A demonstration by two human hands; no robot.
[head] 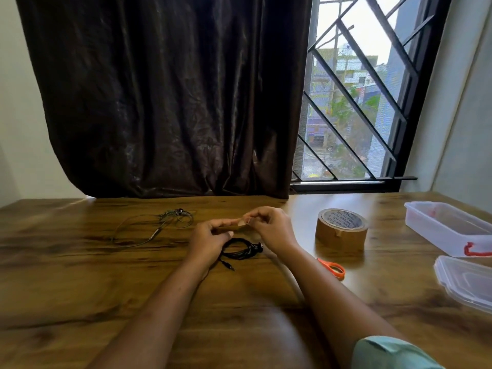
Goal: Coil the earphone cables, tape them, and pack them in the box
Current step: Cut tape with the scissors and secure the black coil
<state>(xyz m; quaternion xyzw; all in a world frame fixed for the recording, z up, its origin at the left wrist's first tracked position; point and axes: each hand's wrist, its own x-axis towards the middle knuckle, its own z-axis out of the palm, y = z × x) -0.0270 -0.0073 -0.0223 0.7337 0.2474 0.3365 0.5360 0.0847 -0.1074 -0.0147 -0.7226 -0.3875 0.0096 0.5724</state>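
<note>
A short strip of brown tape (231, 227) is stretched between my two hands above the table. My left hand (209, 241) pinches its left end and my right hand (269, 230) pinches its right end. Just below them a coiled black earphone cable (241, 250) lies on the wood with its jack pointing toward me. A second, grey earphone cable (162, 222) lies loose and uncoiled at the far left. The clear plastic box (426, 225) stands open at the right, with something red inside.
A roll of brown tape (341, 230) stands right of my hands. Orange-handled scissors (332, 267) lie partly under my right forearm. The clear box lid (466, 278) rests near the right edge. A dark curtain and a barred window stand behind the wooden table (106, 275).
</note>
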